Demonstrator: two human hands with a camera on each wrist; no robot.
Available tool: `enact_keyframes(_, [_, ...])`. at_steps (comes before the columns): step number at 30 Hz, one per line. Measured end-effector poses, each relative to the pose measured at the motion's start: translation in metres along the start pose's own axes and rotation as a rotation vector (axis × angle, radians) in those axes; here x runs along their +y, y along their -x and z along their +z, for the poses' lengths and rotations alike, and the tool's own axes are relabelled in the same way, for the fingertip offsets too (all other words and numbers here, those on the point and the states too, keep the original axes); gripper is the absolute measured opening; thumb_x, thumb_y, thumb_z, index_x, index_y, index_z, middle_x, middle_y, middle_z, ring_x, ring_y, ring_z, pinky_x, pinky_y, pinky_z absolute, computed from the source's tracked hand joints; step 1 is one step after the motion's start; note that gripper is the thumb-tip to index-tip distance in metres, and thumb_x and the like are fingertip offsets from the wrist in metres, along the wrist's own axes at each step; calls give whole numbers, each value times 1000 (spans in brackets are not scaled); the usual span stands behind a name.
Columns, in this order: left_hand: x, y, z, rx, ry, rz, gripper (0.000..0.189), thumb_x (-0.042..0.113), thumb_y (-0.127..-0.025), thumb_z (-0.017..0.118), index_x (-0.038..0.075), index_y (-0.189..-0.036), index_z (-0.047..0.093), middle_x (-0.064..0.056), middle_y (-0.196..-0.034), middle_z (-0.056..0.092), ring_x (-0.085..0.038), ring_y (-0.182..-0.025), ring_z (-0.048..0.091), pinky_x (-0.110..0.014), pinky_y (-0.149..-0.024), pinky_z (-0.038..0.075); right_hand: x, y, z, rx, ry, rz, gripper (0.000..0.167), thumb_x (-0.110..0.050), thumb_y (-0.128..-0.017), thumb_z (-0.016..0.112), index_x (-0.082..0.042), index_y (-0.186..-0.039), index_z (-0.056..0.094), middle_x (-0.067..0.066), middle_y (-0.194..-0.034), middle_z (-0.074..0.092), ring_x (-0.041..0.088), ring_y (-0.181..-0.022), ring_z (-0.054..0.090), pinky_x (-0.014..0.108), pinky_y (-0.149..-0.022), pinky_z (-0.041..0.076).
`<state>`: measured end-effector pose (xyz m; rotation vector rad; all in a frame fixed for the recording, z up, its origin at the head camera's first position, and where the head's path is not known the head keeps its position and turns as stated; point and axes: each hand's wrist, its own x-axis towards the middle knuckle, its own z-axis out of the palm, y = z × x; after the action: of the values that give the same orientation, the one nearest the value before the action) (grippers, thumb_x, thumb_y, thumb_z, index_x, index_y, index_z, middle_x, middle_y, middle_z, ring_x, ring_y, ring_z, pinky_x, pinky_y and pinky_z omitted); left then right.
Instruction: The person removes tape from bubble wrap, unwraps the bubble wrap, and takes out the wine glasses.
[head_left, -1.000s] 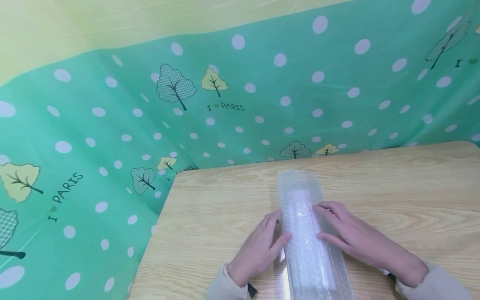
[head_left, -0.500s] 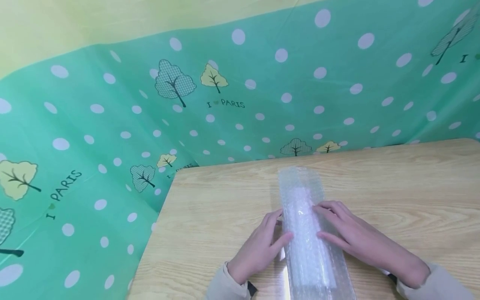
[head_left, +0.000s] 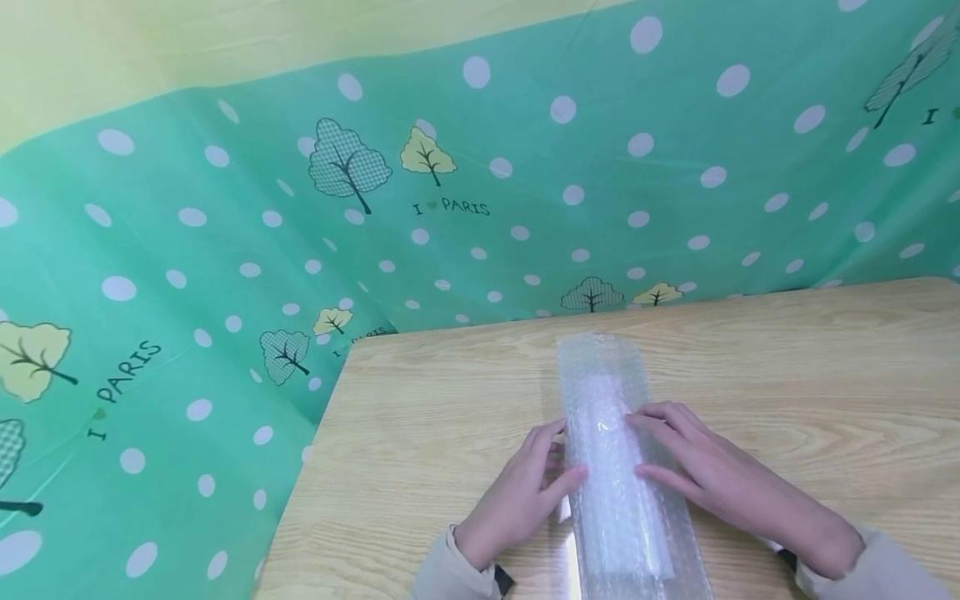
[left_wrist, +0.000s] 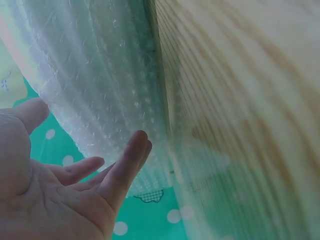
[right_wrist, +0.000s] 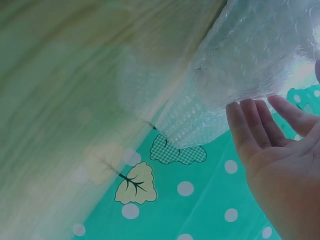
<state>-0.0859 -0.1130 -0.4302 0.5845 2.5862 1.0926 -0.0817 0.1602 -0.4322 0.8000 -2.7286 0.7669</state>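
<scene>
A long bundle of clear bubble wrap [head_left: 618, 492] lies lengthwise on the wooden table, its middle whiter where layers or something inside show through. On its left side is my left hand [head_left: 513, 496], thumb tip at the upper face and fingers along the edge. My right hand [head_left: 712, 471] touches the opposite side with its fingertips and thumb. In the left wrist view the fingers [left_wrist: 125, 170] are spread and slightly bent beside the bubble wrap [left_wrist: 100, 75]. Fairly straight fingertips [right_wrist: 245, 112] meet the wrap's lower side in the right wrist view.
The light wood table [head_left: 420, 400] reaches back to a green curtain [head_left: 450, 267] with white dots and printed trees. A shiny strip [head_left: 572, 562] shows on the table just left of the bundle, near the front.
The head view has tilted down very slightly. Both hands keep nearly the same places on the bubble wrap, which stays where it was.
</scene>
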Motion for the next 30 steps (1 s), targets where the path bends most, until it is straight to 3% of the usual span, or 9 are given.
enact_keyframes(17, [1,1,0,-17,54,-7,69,59,-100,43,25,-157,22,1,-150,40,-16,-117,60,-30,-95,55,3,1,0,0,-25,-10,53,-35,-96,66,-30,-145,49,-9,-137,46,7,-119,51,38,-91,56])
enact_keyframes(21, [2,1,0,-18,58,-8,69,59,-100,44,25,-157,22,2,-150,40,-15,-117,60,-30,-95,55,2,0,-1,15,-36,-30,51,-32,-95,67,-27,-143,52,-9,-136,47,6,-120,49,27,-94,51])
enact_keyframes(26, [2,1,-1,-20,68,-16,70,60,-99,43,27,-157,22,3,-149,40,-14,-117,59,-30,-96,55,2,-1,0,30,-86,-66,53,-27,-95,68,-26,-145,51,-9,-135,47,5,-120,46,7,-98,37])
enact_keyframes(30, [2,0,0,-19,79,-16,69,60,-100,41,27,-157,21,2,-151,39,-15,-118,59,-31,-97,54,1,-1,-1,16,-115,-59,58,-27,-95,68,-25,-148,46,-8,-138,45,6,-123,45,10,-100,40])
